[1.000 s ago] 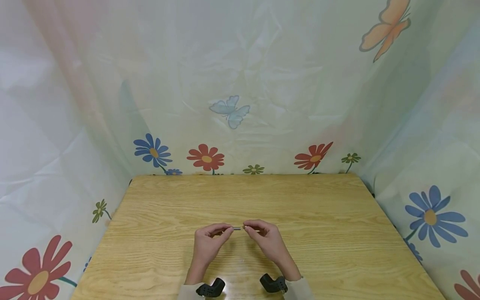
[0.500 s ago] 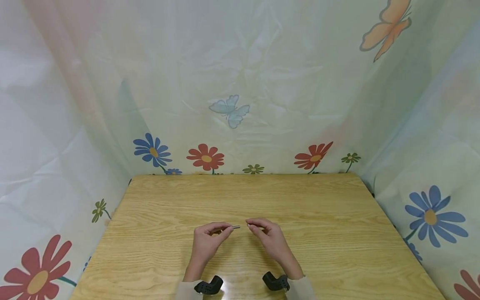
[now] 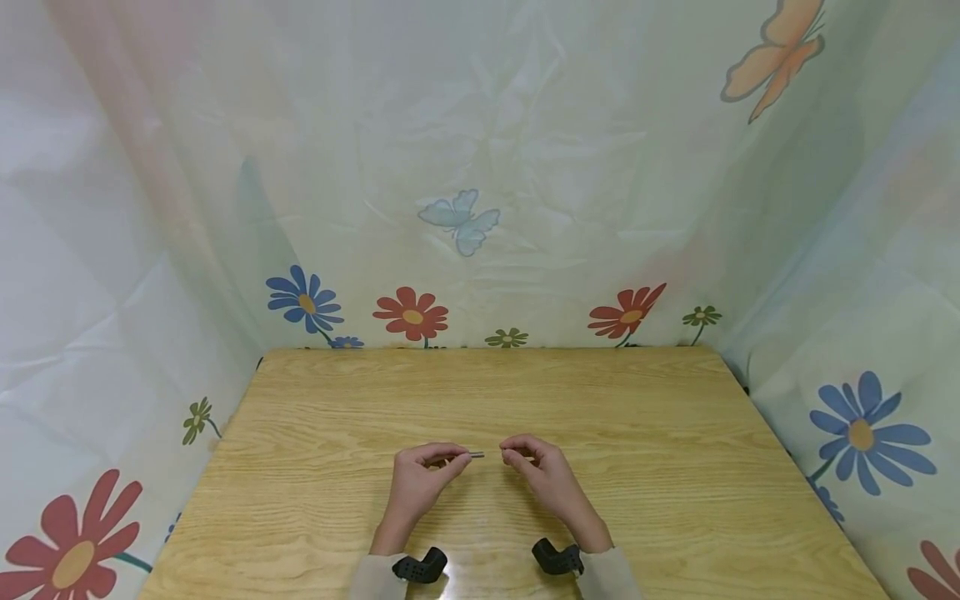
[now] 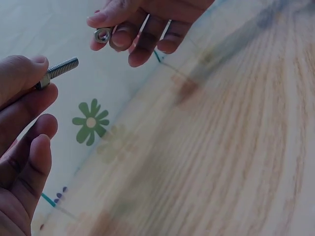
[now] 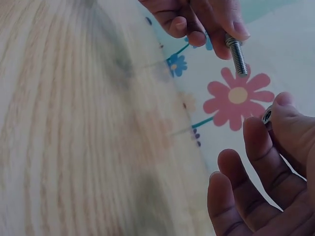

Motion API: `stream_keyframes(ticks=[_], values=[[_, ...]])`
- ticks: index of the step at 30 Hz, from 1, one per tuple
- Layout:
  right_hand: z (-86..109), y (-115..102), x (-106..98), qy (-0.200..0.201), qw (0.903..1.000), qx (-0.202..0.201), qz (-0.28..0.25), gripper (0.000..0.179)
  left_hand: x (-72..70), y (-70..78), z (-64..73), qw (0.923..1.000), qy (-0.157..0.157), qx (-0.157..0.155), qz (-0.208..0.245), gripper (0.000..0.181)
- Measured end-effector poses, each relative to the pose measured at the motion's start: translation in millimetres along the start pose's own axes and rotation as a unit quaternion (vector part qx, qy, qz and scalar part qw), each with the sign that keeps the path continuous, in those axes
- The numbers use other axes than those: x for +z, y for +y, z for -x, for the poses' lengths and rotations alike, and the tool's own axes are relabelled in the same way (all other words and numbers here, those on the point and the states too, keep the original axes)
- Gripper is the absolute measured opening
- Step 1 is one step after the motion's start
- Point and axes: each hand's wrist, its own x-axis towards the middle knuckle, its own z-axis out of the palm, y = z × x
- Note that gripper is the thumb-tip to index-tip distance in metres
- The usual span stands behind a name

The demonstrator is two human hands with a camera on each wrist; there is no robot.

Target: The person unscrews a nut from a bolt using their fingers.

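Observation:
My left hand (image 3: 416, 483) pinches a threaded metal bolt (image 4: 64, 67) between thumb and index finger. Its shaft points toward the other hand, and a wider hexagonal part sits right at the fingertips. Facing it, my right hand (image 3: 551, 479) pinches a small metal hex nut (image 4: 103, 35) between thumb and index finger. In the right wrist view the nut (image 5: 267, 116) shows only partly at the fingertips, with the end of the bolt (image 5: 238, 59) apart from it. Both hands are above the table, a short gap between them, with the other fingers loosely bent.
A wood-grain table (image 3: 480, 392) lies under both hands. Around its back and sides hangs a pale curtain (image 3: 480, 125) printed with flowers and butterflies. Black wrist devices (image 3: 420, 567) sit at both cuffs.
My right hand with the nut has drawn away to the right, widening the gap to the bolt. The left hand has shifted only slightly and keeps its pinch.

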Motion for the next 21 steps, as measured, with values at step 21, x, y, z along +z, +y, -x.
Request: stream_keyframes(ticks=[21], values=[[-3.0, 23.2, 8.4, -0.009, 0.9894, -0.062, 0.131, 0.017, 11.8, -18.1, -3.1, 0.9958, -0.010, -0.001, -0.090, 0.013]])
